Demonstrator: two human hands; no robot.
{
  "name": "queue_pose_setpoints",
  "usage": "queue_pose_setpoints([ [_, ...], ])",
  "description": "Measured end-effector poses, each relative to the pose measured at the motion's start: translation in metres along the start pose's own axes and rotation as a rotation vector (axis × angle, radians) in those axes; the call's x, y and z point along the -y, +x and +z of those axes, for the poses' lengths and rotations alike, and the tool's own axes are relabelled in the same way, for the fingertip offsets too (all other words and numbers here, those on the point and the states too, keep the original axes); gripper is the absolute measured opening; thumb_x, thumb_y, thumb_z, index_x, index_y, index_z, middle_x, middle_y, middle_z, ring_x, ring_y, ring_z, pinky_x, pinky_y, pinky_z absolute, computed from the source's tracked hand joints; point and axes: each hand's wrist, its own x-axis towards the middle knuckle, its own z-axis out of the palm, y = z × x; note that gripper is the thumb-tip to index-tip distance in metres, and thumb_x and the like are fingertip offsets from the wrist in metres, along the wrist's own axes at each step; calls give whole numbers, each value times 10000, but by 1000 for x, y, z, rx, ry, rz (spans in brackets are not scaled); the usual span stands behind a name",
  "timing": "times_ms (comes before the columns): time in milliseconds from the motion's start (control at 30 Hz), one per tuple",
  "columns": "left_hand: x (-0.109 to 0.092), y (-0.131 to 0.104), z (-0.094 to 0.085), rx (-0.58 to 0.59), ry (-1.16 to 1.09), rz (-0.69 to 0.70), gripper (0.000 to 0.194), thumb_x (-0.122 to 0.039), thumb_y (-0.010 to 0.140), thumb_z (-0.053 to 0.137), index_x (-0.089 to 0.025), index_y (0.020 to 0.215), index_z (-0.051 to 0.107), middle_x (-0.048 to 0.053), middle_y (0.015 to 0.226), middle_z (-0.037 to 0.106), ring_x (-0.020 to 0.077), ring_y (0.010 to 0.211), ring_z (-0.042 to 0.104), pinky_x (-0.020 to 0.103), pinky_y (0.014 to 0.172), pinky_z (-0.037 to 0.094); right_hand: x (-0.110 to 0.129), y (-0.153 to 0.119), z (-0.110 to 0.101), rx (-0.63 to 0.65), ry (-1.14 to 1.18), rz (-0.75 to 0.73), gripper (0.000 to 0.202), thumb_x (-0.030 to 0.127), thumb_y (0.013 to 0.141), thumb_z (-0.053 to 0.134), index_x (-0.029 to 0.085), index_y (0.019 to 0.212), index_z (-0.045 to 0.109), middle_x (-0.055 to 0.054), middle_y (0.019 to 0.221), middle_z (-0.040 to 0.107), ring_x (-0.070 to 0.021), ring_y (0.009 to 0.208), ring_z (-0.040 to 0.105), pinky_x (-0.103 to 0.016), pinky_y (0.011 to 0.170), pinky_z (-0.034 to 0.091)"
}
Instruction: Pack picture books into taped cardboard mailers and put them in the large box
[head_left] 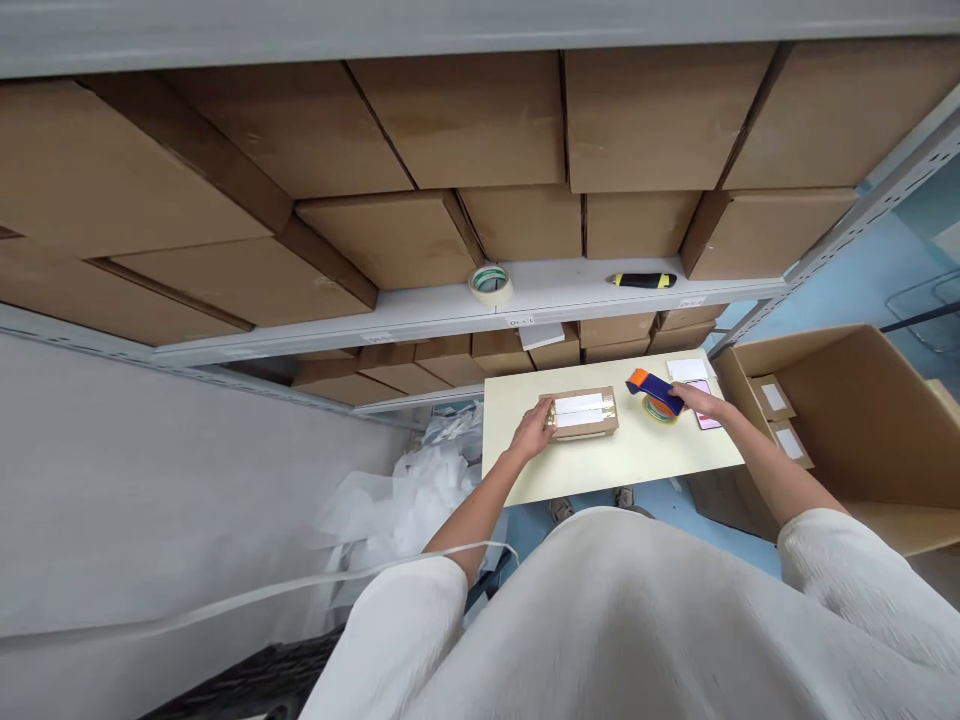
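Note:
A small brown box (pixel 583 431) with a white label and clear tape across it lies on the pale work board (pixel 630 458). My left hand (pixel 532 430) is wrapped round the box's left end. In my right hand (pixel 694 398) is a blue and orange tape dispenser (pixel 664 392), held just above the board to the right of the box. Its tape roll hangs at the underside. A phone with a pink screen (pixel 706 412) lies by my right hand, partly covered by it, with white labels (pixel 686 370) behind it.
Stacked cartons (pixel 450 120) fill the shelf ahead. On the shelf edge (pixel 555 290) sit a tape roll (pixel 490 284) and a yellow-black cutter (pixel 643 281). A large open carton (pixel 877 420) at right holds labelled boxes (pixel 772 397). White wrapping (pixel 427 485) lies left; a cable (pixel 247 598) crosses there.

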Motion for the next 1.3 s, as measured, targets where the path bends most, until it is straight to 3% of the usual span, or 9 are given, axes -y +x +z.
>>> queue_pose_setpoints([
  [167, 0, -3, 2, -20, -21, 16, 829, -207, 914, 664, -265, 1690, 378, 117, 1740, 425, 332, 1560, 456, 468, 1273, 370, 88, -19, -43, -149, 130, -320, 465, 535, 1053, 432, 218, 1315, 648, -100, 1201, 741, -313, 1082, 656, -399, 944, 523],
  [267, -1, -7, 4, -32, -33, 29, 795, -216, 928, 656, -287, 1678, 401, 104, 1736, 436, 332, 1546, 472, 476, 1265, 377, 148, -11, -64, -384, -110, -475, 491, 529, 1079, 425, 222, 1399, 635, -148, 1320, 710, -371, 1193, 615, -475, 1043, 455],
  [400, -2, -10, 5, -23, -43, 25, 748, -219, 951, 639, -254, 1666, 419, 116, 1749, 411, 335, 1543, 465, 467, 1254, 386, 213, 27, -79, -587, -416, -521, 533, 418, 1092, 386, 194, 1550, 542, -209, 1474, 638, -426, 1313, 515, -584, 1114, 329],
  [533, -1, -12, 6, -3, -59, 32, 741, -206, 958, 627, -225, 1667, 412, 124, 1769, 365, 331, 1531, 458, 448, 1234, 401, 247, 74, -84, -622, -625, -494, 585, 369, 1061, 410, 182, 1610, 483, -222, 1547, 583, -447, 1358, 441, -640, 1127, 240],
  [733, 0, -13, 10, -13, -66, 67, 740, -190, 956, 592, -254, 1668, 400, 107, 1769, 362, 343, 1507, 462, 481, 1224, 403, 259, 113, -82, -653, -657, -424, 586, 438, 1048, 484, 216, 1590, 518, -217, 1452, 595, -437, 1324, 424, -639, 1104, 256],
  [867, -4, -18, 14, -55, 13, 56, 712, -161, 945, 569, -270, 1637, 438, 120, 1749, 403, 379, 1588, 363, 622, 1297, 246, 250, 105, -80, -678, -655, -382, 681, 481, 1015, 537, 216, 1637, 458, -222, 1550, 485, -462, 1345, 382, -648, 1110, 292],
  [1000, -10, -24, 19, -128, 85, 71, 695, -93, 911, 535, -284, 1579, 508, 128, 1737, 420, 364, 1630, 304, 675, 1295, 196, 206, 70, -76, -815, -466, -456, 557, 448, 1047, 470, 227, 1553, 546, -199, 1523, 520, -424, 1338, 436, -617, 1110, 351],
  [1167, -28, -19, 31, -210, 82, 203, 697, -46, 856, 542, -262, 1518, 570, 147, 1693, 467, 352, 1616, 336, 630, 1286, 244, 99, 16, -57, -833, -279, -354, 413, 381, 1040, 469, 224, 1352, 690, -174, 1398, 628, -377, 1286, 541, -555, 1083, 443],
  [1300, -66, -2, 52, -218, 60, 322, 646, -45, 876, 511, -271, 1475, 595, 122, 1666, 496, 328, 1593, 372, 594, 1277, 267, 1, -8, -26, -712, -187, -194, 376, 377, 993, 549, 210, 1283, 723, -164, 1331, 671, -371, 1262, 591, -534, 1080, 483],
])
